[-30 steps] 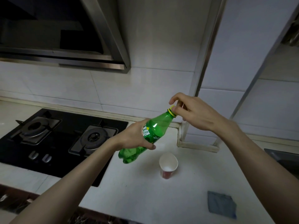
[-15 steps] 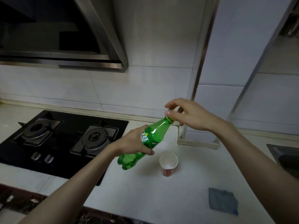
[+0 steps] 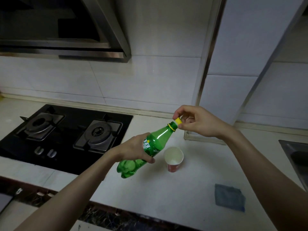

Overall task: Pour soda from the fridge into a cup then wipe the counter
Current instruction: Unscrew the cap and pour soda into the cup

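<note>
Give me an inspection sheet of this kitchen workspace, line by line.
Surface: pale counter, no spill seen.
Job's things: green soda bottle tilted, yellow cap just off its neck; paper cup upright; blue cloth lying flat.
Clutter: nothing seen.
Grippers: left hand wraps the bottle; right hand pinches the cap.
Cables: nothing seen.
Surroundings: gas hob, range hood, tiled wall, sink edge.

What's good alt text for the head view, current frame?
Over a white counter, the left hand holds a tilted green soda bottle while the right hand pinches its yellow cap just off the neck. A paper cup stands below, a blue cloth nearer, a gas hob to the left.
</note>
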Available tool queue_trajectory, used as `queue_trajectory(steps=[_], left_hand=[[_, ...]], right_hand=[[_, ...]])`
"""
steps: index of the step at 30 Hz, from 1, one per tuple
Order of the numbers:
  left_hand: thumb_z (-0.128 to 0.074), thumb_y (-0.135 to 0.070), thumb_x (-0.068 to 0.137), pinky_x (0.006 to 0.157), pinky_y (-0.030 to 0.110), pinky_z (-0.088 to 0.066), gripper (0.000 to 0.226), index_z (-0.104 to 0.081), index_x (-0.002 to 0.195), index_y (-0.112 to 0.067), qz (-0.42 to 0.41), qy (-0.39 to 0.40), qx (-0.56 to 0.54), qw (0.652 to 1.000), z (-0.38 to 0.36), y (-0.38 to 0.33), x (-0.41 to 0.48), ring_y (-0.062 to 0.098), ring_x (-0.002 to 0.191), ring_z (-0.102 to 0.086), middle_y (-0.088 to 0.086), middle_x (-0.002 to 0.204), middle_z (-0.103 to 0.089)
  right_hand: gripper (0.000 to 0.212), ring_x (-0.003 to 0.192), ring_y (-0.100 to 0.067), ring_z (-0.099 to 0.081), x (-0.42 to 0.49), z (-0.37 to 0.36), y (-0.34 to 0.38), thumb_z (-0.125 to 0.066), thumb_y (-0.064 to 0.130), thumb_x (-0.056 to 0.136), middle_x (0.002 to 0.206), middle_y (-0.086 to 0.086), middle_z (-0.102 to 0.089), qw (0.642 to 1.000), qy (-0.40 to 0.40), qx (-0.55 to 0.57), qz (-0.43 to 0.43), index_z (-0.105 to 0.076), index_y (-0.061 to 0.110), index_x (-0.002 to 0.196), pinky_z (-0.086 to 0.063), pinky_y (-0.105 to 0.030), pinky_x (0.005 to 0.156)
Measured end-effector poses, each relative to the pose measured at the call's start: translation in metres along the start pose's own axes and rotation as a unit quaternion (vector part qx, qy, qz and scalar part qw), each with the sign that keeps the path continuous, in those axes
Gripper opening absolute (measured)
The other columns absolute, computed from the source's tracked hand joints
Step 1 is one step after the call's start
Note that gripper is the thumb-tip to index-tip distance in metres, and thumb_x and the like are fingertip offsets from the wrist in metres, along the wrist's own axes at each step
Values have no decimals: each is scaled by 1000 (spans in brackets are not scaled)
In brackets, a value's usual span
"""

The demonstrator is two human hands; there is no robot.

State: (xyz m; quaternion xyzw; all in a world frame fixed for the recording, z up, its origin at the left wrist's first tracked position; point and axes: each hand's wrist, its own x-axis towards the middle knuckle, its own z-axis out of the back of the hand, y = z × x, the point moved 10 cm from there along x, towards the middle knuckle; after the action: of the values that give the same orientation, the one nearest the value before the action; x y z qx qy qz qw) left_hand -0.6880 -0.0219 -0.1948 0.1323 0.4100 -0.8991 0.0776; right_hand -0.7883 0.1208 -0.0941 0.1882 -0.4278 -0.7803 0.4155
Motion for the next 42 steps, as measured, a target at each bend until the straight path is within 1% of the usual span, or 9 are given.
queue_trajectory(steps=[3,8,12,17,19,26,31,37,42], left_hand=[[-89,-32,61,86,34,-54,80,-49,129,-23,33,2,53,998,-9,17,1,19,102,-62,-3,113,-64],[-86,-34,68,95,34,-47,90,-38,140,-10,76,21,153,985,-31,36,4,26,114,-55,9,130,-57],[-85,-38,66,90,35,-49,92,-37,139,-9,110,26,190,975,-41,54,9,29,111,-56,12,126,-60],[-84,-38,64,80,35,-49,82,-43,129,-11,124,22,214,969,-48,65,14,27,98,-58,11,115,-63],[-84,-37,64,78,36,-49,81,-43,129,-10,132,24,221,966,-50,67,16,26,93,-56,11,111,-63],[-82,-34,66,68,32,-45,81,-41,132,-13,141,38,249,957,-57,69,20,23,84,-52,6,99,-56],[-82,-34,65,64,31,-42,74,-44,125,-15,143,46,265,953,-59,68,22,23,82,-53,4,95,-56],[-82,-33,65,68,34,-49,74,-44,125,-15,148,50,289,944,-56,70,26,23,83,-55,10,107,-64],[-82,-32,64,69,34,-51,71,-45,123,-15,147,53,304,940,-54,71,27,25,86,-59,9,107,-65]], right_hand=[[22,70,-2,-53,-3,3,-26,-71,6,82,72,17,-59,999,-46,4,-23,-67,19,99,-46,-19,71],[22,60,0,-58,-9,-12,-82,-72,10,81,72,12,-57,993,-68,-9,-95,-66,26,96,-54,-31,73],[19,61,-6,-60,-18,-29,-116,-70,12,83,71,13,-55,988,-67,-7,-142,-67,20,100,-58,-37,75],[18,70,-18,-68,-27,-42,-144,-73,18,83,92,-2,-65,980,-75,-7,-184,-67,18,101,-59,-32,74],[18,73,-21,-69,-29,-46,-151,-73,17,83,92,-3,-66,978,-79,-2,-192,-68,17,100,-60,-35,74],[18,75,-20,-69,-35,-48,-166,-72,20,83,91,2,-64,975,-74,-9,-211,-67,19,100,-60,-35,76],[20,75,-20,-69,-35,-45,-171,-72,19,84,92,1,-64,974,-76,-6,-215,-68,16,104,-60,-35,76],[23,74,-17,-68,-34,-47,-174,-71,20,85,95,2,-63,975,-69,-9,-213,-67,15,107,-58,-28,71],[22,75,-19,-68,-33,-46,-177,-71,20,85,92,4,-62,974,-71,-9,-214,-67,16,106,-60,-33,76]])
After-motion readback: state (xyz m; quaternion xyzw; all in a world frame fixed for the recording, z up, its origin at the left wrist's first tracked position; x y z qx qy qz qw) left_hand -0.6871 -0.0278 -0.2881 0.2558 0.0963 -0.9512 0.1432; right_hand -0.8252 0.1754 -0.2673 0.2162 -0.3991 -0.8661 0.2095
